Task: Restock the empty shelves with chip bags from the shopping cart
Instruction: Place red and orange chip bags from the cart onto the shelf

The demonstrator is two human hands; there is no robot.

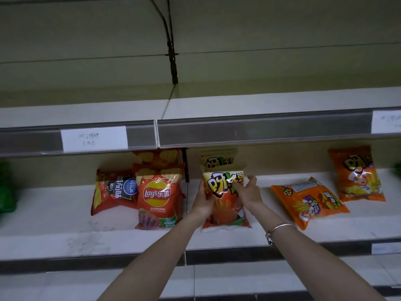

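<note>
Both my hands are on the yellow-and-orange chip bag (225, 205), which stands upright on the middle shelf (54, 213), just right of the seam where two shelf sections meet. Its lower edge seems to sit on the white board. My left hand (202, 199) grips the bag's left edge, fingers curled round behind it. My right hand (249, 192) pinches the upper right corner, thumb across the front print and the other fingers bent behind the top. I cannot tell how tightly either hand squeezes. A silver bracelet (280, 228) sits on my right wrist. Directly behind this bag, farther in, stands a matching yellow bag (217, 159), its top partly hidden by the shelf rail above. To the left, just beside my left forearm, a red Lay's bag (157, 198) stands upright, with more red bags (159, 158) stacked behind it. A dark red tomato-flavour bag (112, 190) leans against its left side. To the right, an orange bag (308, 200) lies flat and tilted on the shelf, and farther right an orange upright bag (355, 174) leans toward the back wall. Green packages (6, 192) show at the far left edge. The upper shelf (260, 103) carries a white price label (94, 139) on its front rail.
</note>
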